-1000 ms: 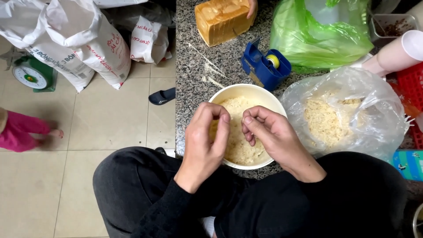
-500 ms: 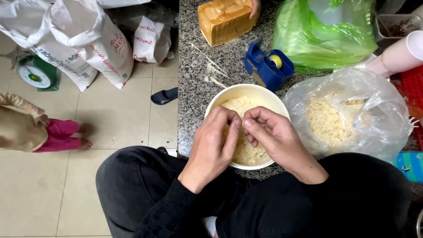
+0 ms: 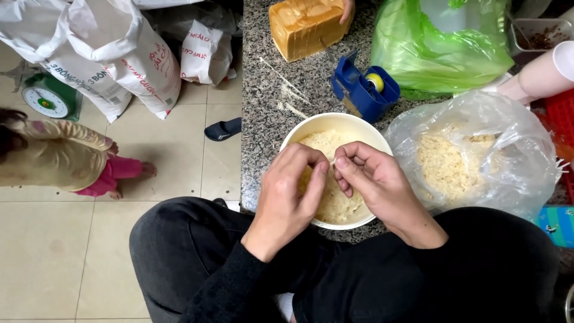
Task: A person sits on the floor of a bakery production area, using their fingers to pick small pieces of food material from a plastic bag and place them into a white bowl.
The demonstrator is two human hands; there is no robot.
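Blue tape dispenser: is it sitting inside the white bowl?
No. The blue tape dispenser stands on the granite counter beyond the white bowl, which holds only pale shredded bits.

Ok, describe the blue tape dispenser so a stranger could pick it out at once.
Start at the speckled granite counter. Find the white bowl of pale crumbs under both hands, then look just beyond its far rim, between the loaf of bread and the green plastic bag. The tape dispenser stands there: the only solid blue thing on the counter, with a yellowish roll in its middle.
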